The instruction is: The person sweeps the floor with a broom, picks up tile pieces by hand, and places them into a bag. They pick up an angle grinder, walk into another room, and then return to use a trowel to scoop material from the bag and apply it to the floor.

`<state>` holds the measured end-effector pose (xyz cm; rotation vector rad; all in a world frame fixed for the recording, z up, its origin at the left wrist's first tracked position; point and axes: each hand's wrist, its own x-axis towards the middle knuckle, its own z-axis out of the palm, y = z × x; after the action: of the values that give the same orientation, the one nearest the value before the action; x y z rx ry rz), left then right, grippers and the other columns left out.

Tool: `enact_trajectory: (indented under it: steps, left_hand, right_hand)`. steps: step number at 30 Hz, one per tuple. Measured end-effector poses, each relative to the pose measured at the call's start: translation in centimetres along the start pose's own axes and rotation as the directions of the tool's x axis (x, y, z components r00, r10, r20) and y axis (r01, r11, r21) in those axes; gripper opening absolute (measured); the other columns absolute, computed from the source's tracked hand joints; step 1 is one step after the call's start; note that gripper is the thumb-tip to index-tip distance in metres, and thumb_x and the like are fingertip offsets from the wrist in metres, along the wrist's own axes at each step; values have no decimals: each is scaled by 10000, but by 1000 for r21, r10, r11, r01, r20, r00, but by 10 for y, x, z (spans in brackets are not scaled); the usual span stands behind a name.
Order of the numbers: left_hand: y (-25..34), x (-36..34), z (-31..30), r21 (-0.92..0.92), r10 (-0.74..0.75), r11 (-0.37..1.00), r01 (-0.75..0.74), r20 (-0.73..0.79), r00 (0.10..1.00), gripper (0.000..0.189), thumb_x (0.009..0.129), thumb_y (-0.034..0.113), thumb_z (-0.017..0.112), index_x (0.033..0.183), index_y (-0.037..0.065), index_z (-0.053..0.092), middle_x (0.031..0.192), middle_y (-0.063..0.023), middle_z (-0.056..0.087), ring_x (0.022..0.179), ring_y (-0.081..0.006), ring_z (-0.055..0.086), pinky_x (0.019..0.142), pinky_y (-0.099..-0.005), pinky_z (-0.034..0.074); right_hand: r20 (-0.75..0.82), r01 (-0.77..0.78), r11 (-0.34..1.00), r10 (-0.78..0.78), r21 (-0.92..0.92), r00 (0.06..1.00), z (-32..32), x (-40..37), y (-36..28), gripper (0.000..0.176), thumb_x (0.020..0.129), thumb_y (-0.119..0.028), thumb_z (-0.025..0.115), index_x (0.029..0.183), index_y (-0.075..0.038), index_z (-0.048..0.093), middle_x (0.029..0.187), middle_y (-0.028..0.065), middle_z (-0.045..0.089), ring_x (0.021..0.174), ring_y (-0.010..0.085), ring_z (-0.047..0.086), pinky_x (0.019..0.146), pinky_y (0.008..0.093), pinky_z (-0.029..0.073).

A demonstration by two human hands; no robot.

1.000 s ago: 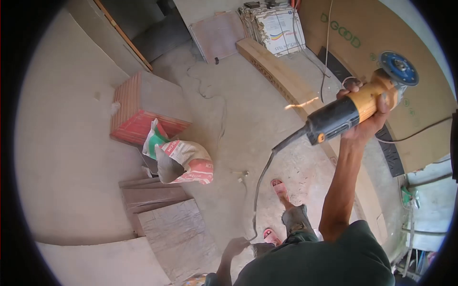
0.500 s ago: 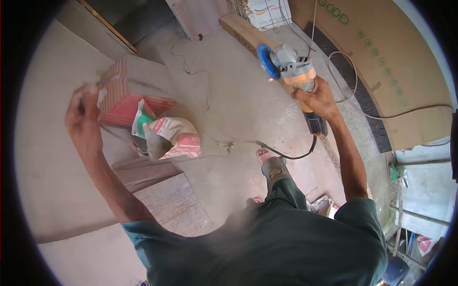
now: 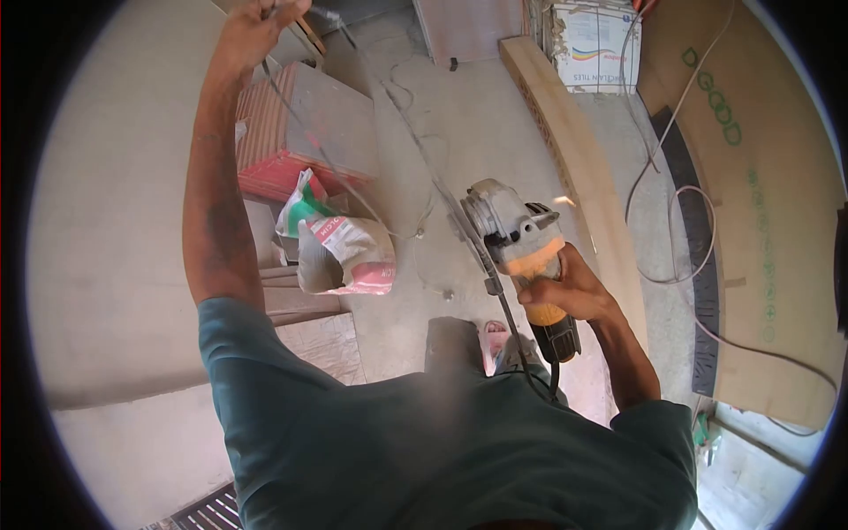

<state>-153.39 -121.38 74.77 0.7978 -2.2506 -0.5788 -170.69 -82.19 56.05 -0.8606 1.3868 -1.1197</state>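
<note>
My right hand (image 3: pixel 574 287) is wrapped around the body of an angle grinder (image 3: pixel 521 243), which has a grey metal head and a yellow-and-black handle. Its disc is not visible from this side. The power cord (image 3: pixel 406 124) stretches diagonally from beside the grinder to the top of the view, where my left hand (image 3: pixel 256 31) is raised with its fingers closed on it. Another length of cord hangs from that hand past a torn cement bag (image 3: pixel 353 252). Part of my left hand is cut off by the frame's edge.
A stack of tiles (image 3: pixel 300 124) stands behind the bag at left. A long wooden beam (image 3: pixel 565 141) lies on the floor, with a tile box (image 3: pixel 596 53) at its far end. Large cardboard (image 3: pixel 751 230) and a loose cable (image 3: pixel 676 190) are on the right.
My left hand has risen to the top of the view, pulling the cord up taut. The grinder has come lower and turned, so its blue disc no longer shows. The view has shifted.
</note>
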Motion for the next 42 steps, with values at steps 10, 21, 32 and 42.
enact_trajectory:
  steps: [10, 21, 32, 42]
  left_hand:
    - [-208, -45, 190, -267, -267, 826, 496, 590, 762, 297, 900, 340, 638, 782, 71, 596, 667, 32, 491, 560, -47, 417, 494, -210, 352]
    - [-144, 49, 182, -658, -79, 434, 615, 652, 754, 272, 972, 228, 533, 768, 50, 507, 652, 48, 424, 561, -49, 352, 527, -196, 308]
    - [-162, 441, 167, -109, 52, 994, 27, 662, 748, 141, 784, 15, 737, 885, -24, 647, 742, -11, 619, 683, -56, 550, 594, -213, 425]
    - [-384, 658, 93, -356, -249, 878, 320, 232, 940, 102, 828, 114, 722, 820, 20, 683, 702, 3, 623, 660, -61, 540, 607, -223, 438]
  right_hand:
    - [-175, 485, 578, -509, 657, 843, -102, 236, -90, 525, 772, -304, 763, 1148, -25, 526, 945, 123, 603, 785, 209, 591, 646, 366, 500]
    - [-732, 780, 437, -322, 448, 601, -185, 459, -256, 399, 834, -393, 700, 1021, -70, 558, 814, 53, 588, 661, 168, 613, 582, 307, 546]
    - [-66, 89, 989, -97, -116, 993, -281, 653, -277, 656, 715, -435, 768, 1197, -36, 571, 1030, 130, 655, 997, 220, 608, 867, 334, 473]
    - [581, -28, 997, -23, 78, 813, -277, 886, -374, 626, 682, -217, 810, 1209, 1, 552, 1100, 116, 642, 1027, 220, 614, 912, 324, 468]
